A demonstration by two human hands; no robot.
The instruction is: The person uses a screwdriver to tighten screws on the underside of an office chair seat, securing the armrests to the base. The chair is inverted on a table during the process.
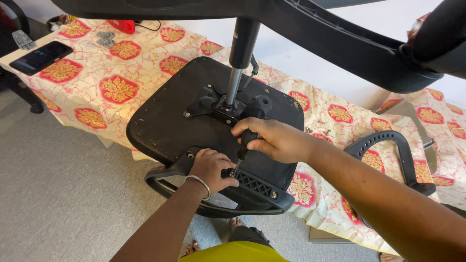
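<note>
An upside-down black chair seat [170, 116] lies on a table covered with a red and yellow patterned cloth [97, 82]. Its gas cylinder [238, 63] rises toward the wheel base [340, 43] at the top of the view. My right hand [272, 140] grips a black-handled screwdriver [246, 144] whose tip meets a bolt on the black armrest bracket [252, 187]. My left hand [211, 167], with a metal bangle on the wrist, holds the bracket beside that bolt.
A second black armrest [388, 143] lies on the cloth to the right, with small screws [315, 130] near it. A dark phone [41, 56], metal hinges [22, 39] and a red object [121, 24] sit at the far left. Grey carpet [58, 204] lies below.
</note>
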